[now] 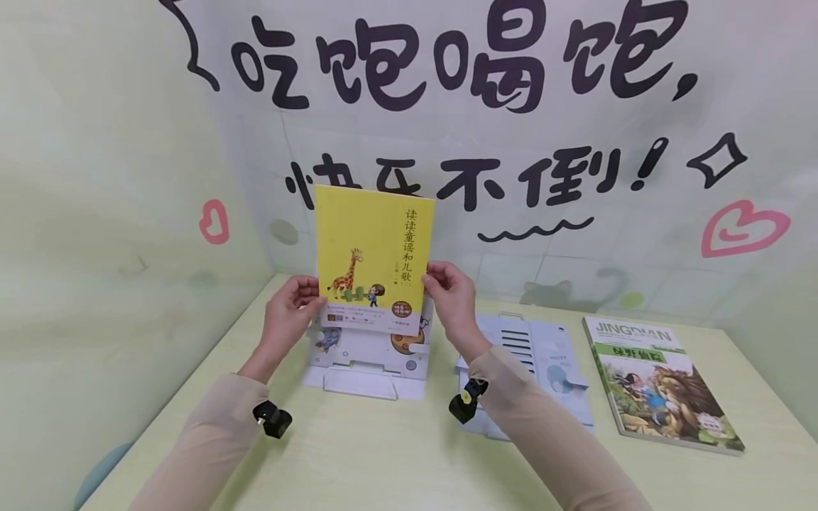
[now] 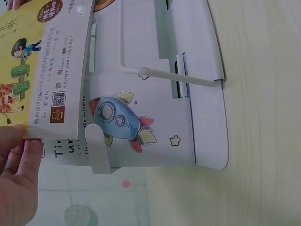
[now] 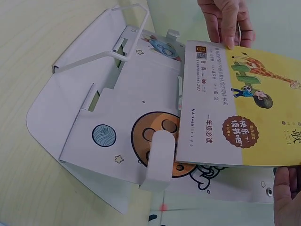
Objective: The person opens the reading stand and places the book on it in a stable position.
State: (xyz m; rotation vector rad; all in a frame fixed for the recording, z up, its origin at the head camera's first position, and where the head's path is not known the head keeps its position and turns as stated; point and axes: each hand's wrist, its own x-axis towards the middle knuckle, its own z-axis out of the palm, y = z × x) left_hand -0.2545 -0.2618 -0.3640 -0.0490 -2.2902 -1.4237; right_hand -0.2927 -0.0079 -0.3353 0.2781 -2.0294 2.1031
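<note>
A thin yellow book (image 1: 367,234) with a giraffe and a child on its cover is held upright between both hands. My left hand (image 1: 287,312) pinches its left edge, thumb on the front cover. At the opposite edge my right hand (image 1: 452,298) grips it the same way. Right behind and below the book stands a white book stand (image 1: 367,355) printed with a rocket and a planet. The book covers its upper part. In the right wrist view, a white clip (image 3: 160,162) of the stand shows beside the book's lower edge.
Right of the stand, a pale blue folded stand (image 1: 552,355) lies on the table (image 1: 377,454), partly behind the right forearm. Farther right lies a thick book with a lion cover (image 1: 667,390). A wall sheet with large black writing (image 1: 562,128) rises behind the table.
</note>
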